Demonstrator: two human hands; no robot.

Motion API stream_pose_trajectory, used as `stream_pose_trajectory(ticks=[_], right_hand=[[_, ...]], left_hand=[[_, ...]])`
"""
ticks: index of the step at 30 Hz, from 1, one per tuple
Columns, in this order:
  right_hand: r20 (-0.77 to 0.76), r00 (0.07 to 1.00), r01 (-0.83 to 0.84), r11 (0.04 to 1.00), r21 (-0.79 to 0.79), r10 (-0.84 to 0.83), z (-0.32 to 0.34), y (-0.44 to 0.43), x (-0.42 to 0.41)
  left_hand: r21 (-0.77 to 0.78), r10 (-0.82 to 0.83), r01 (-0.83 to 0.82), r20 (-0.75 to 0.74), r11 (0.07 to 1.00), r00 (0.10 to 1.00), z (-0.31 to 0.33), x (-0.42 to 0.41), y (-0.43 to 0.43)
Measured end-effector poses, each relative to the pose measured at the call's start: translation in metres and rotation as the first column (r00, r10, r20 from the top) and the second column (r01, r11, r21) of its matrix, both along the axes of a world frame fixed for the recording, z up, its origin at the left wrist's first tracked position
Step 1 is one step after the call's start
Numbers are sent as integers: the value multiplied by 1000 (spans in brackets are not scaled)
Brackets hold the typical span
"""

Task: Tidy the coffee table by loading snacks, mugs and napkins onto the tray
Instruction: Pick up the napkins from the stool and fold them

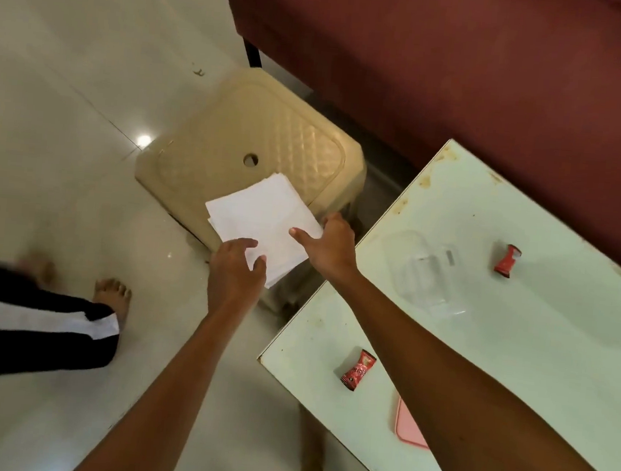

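Observation:
A stack of white napkins (265, 220) is held over the near corner of a cream plastic stool (257, 144). My left hand (236, 270) pinches the stack's near edge. My right hand (329, 244) grips its right edge, thumb on top. On the pale coffee table (518, 328) lie two red snack packets, one near the front edge (357, 369) and one farther back (507, 260). A clear glass mug (424, 273) stands between them. A pink tray (409, 424) shows only as a corner from under my right forearm.
A dark red sofa (467, 61) runs behind the table and stool. Another person's bare feet and dark trouser leg with a white stripe (31, 316) stand on the tiled floor at the left.

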State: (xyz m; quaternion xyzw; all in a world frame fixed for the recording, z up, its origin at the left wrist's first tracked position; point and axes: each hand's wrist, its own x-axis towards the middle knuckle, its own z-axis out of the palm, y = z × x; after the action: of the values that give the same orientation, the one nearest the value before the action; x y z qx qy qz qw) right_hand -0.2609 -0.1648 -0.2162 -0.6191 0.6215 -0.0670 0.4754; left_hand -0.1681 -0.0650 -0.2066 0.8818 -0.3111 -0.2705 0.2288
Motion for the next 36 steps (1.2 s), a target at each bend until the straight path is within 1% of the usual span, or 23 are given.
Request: stream_pose_trajectory(ticks=[2,5,7,10,12,15,16,18,19,20,21,22,23,24,25,26,28,32,34,36], right_hand=[[4,999,44,999,7,-44,-5,-2,4],[45,991,122,990,75,-126,-6,-6,9],[52,988,140,984,113,-147,-6,-7,12],[54,992,109,983,149,-118,-3,-8,13],[94,987,113,978,176,-131,1,-8,12],[182,958,179,957,227,-222,13,-9,4],[209,945,197,947,253,-252,19,-9,-1],[261,920,212,931,297,-292,34,-7,-14],[291,906,213,926,312,-307,42,-6,-23],[324,890,213,922,324,-320,52,-5,-32],[360,872,213,920,330,-331,62,-4,-43],[393,854,216,919,330,-342,71,-3,-53],[421,837,223,921,320,-349,81,-2,-66],[442,825,231,925,302,-351,92,-1,-79],[457,818,245,930,274,-350,103,0,-95],[467,814,259,935,241,-345,113,1,-110],[470,812,293,938,186,-347,131,4,-141],[484,779,382,914,138,-399,170,16,-212],[485,750,425,890,167,-449,189,24,-252],[481,709,458,856,241,-515,205,31,-295]], left_hand=[[19,-11,10,59,1000,998,-5,1,-1],[30,-32,30,86,999,996,-8,2,0],[43,-49,46,82,998,995,-9,4,0],[29,-42,41,32,999,999,-7,8,-1],[9,6,-6,2,1000,1000,-4,9,-1],[-26,131,-132,-16,991,991,4,10,-1],[-38,194,-196,-50,980,980,7,9,-2],[-40,303,-313,-168,949,938,15,6,-4],[-27,333,-352,-263,935,905,21,3,-6],[-10,345,-380,-397,925,851,28,-1,-8],[4,332,-399,-561,917,758,37,-7,-10],[23,299,-412,-723,911,622,44,-12,-12],[40,257,-421,-842,906,474,51,-18,-15],[55,223,-430,-909,901,352,60,-25,-19],[60,195,-425,-940,903,282,68,-33,-23],[48,165,-403,-951,914,262,77,-43,-28],[-11,94,-336,-951,942,295,93,-67,-36],[-152,-67,-169,-902,974,426,132,-126,-48],[-203,-145,-73,-868,977,474,152,-160,-50],[-231,-214,29,-839,973,500,171,-197,-51]])
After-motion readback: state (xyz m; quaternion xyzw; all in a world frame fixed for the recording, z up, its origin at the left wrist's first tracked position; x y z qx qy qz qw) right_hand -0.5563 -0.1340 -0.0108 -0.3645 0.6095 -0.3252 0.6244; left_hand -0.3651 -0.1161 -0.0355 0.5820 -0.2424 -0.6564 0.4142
